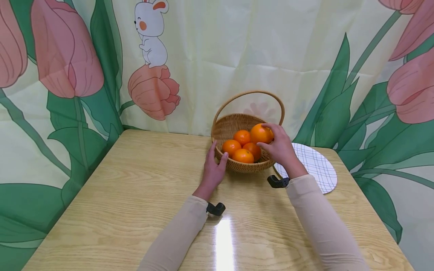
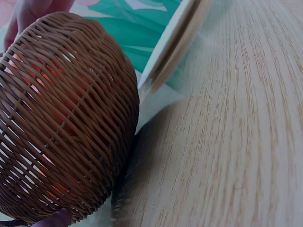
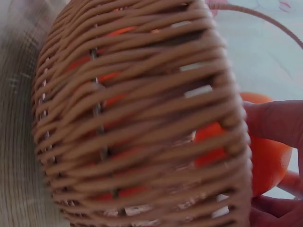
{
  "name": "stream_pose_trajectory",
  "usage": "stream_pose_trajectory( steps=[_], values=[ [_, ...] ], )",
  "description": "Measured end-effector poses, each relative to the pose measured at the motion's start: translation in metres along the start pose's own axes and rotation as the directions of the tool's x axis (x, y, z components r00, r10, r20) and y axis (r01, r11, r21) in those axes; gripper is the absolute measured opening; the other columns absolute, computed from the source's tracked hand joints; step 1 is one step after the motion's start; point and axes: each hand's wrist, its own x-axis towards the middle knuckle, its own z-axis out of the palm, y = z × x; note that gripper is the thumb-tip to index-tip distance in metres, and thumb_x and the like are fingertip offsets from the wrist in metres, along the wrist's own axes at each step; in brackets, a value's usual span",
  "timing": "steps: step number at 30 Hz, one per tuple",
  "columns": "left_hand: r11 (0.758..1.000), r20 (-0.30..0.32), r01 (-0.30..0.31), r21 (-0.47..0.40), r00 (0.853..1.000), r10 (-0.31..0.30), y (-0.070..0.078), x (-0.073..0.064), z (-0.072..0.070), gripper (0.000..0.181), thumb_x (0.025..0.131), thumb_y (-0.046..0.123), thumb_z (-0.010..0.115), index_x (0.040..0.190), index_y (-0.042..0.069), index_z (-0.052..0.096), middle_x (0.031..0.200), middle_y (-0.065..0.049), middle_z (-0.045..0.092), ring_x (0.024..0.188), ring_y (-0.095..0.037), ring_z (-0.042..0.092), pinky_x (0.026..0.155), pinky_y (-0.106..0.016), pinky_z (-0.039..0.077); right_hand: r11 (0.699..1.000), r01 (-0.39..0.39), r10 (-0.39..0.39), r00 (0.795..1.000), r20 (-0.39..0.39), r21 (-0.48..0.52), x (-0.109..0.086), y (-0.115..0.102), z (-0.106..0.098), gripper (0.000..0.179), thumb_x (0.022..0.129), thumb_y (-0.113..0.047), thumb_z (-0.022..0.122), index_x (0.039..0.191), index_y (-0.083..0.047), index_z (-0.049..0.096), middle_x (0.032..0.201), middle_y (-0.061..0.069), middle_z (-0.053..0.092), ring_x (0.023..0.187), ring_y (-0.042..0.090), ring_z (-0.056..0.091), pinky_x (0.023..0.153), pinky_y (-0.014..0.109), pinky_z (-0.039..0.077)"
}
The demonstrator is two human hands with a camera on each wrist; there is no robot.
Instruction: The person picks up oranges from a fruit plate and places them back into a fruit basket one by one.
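Observation:
A brown wicker basket (image 1: 249, 167) with a tall arched handle (image 1: 251, 92) stands towards the back of the table. Several oranges (image 1: 243, 156) lie inside it, and bits of them show through the weave in both wrist views. Between thumb and fingers, my right hand (image 1: 279, 145) holds a larger orange (image 1: 260, 133) at the basket's right side, over the others. The right wrist view shows this orange (image 3: 270, 163) just past the rim. My left hand (image 1: 214, 169) touches the basket's left front, fingers along the side and thumb (image 2: 56, 219) against the wicker.
To the right of the basket lies a flat round piece (image 1: 318, 165) with a white and blue checked face, partly behind my right arm. The wooden table (image 1: 135, 188) reaches back to a curtain (image 1: 210, 67) printed with tulips and a rabbit.

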Motion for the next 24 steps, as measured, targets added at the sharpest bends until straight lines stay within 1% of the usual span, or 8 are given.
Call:
stream_pose_trajectory(
  steps=[5, 9, 14, 16, 18, 22, 24],
  values=[
    [1.0, -0.002, 0.002, -0.005, 1.0, -0.002, 0.002, 0.0, -0.001, 0.06, 0.09, 0.053, 0.043, 0.141, 0.044, 0.013, 0.15, 0.003, 0.02, 0.138, -0.023, 0.023, 0.109, -0.051, 0.024, 1.0, 0.001, -0.001, 0.999, 0.045, -0.007, 0.004, -0.004, 0.007, 0.059, 0.078, -0.025, 0.072, 0.13, -0.024, 0.043, 0.138, 0.009, 0.038, 0.117, 0.032, 0.043, 0.094, 0.052, 0.041],
    [1.0, 0.005, 0.012, -0.002, 1.0, -0.012, 0.002, 0.0, -0.001, 0.06, 0.09, 0.052, 0.043, 0.141, 0.045, 0.012, 0.15, 0.004, 0.02, 0.138, -0.023, 0.023, 0.109, -0.051, 0.024, 1.0, 0.012, -0.011, 0.998, 0.068, -0.017, 0.007, -0.007, 0.012, 0.059, 0.078, -0.024, 0.071, 0.13, -0.023, 0.043, 0.137, 0.008, 0.04, 0.117, 0.031, 0.043, 0.094, 0.052, 0.041],
    [1.0, 0.006, 0.011, -0.005, 1.0, -0.011, 0.002, 0.0, -0.002, 0.059, 0.091, 0.047, 0.045, 0.141, 0.044, 0.013, 0.15, 0.004, 0.02, 0.138, -0.022, 0.023, 0.11, -0.05, 0.024, 1.0, -0.002, 0.004, 0.995, 0.099, -0.024, 0.01, -0.01, 0.016, 0.059, 0.078, -0.025, 0.072, 0.129, -0.024, 0.043, 0.136, 0.006, 0.042, 0.115, 0.03, 0.045, 0.093, 0.052, 0.041],
    [1.0, 0.009, 0.013, -0.006, 1.0, -0.013, 0.003, 0.0, -0.002, 0.06, 0.091, 0.048, 0.044, 0.141, 0.043, 0.012, 0.15, 0.004, 0.02, 0.138, -0.022, 0.022, 0.11, -0.05, 0.024, 0.999, -0.015, 0.018, 0.993, 0.113, -0.028, 0.011, -0.01, 0.016, 0.059, 0.078, -0.025, 0.072, 0.13, -0.025, 0.043, 0.136, 0.005, 0.042, 0.114, 0.03, 0.046, 0.093, 0.052, 0.042],
    [1.0, 0.01, 0.015, -0.007, 1.0, -0.015, 0.004, -0.001, -0.002, 0.061, 0.091, 0.05, 0.044, 0.143, 0.04, 0.014, 0.15, 0.005, 0.019, 0.138, -0.022, 0.022, 0.11, -0.05, 0.024, 0.999, -0.023, 0.027, 0.992, 0.125, -0.036, 0.012, -0.01, 0.017, 0.06, 0.078, -0.026, 0.071, 0.13, -0.027, 0.042, 0.137, 0.004, 0.042, 0.113, 0.029, 0.046, 0.092, 0.052, 0.042],
    [1.0, 0.011, 0.018, -0.009, 1.0, -0.018, 0.004, -0.001, -0.002, 0.062, 0.09, 0.053, 0.043, 0.143, 0.04, 0.014, 0.151, 0.005, 0.019, 0.138, -0.022, 0.022, 0.11, -0.05, 0.024, 0.998, -0.018, 0.026, 0.988, 0.151, -0.055, 0.016, -0.011, 0.019, 0.06, 0.079, -0.027, 0.07, 0.132, -0.027, 0.041, 0.136, 0.004, 0.042, 0.115, 0.029, 0.046, 0.095, 0.052, 0.04],
    [1.0, 0.011, 0.018, -0.012, 1.0, -0.018, 0.003, -0.001, -0.002, 0.061, 0.089, 0.055, 0.043, 0.142, 0.043, 0.013, 0.151, 0.005, 0.019, 0.138, -0.022, 0.022, 0.11, -0.05, 0.024, 0.998, -0.02, 0.03, 0.986, 0.167, -0.064, 0.018, -0.012, 0.019, 0.06, 0.08, -0.027, 0.069, 0.132, -0.027, 0.04, 0.137, 0.004, 0.042, 0.116, 0.029, 0.045, 0.096, 0.052, 0.039]
  ],
)
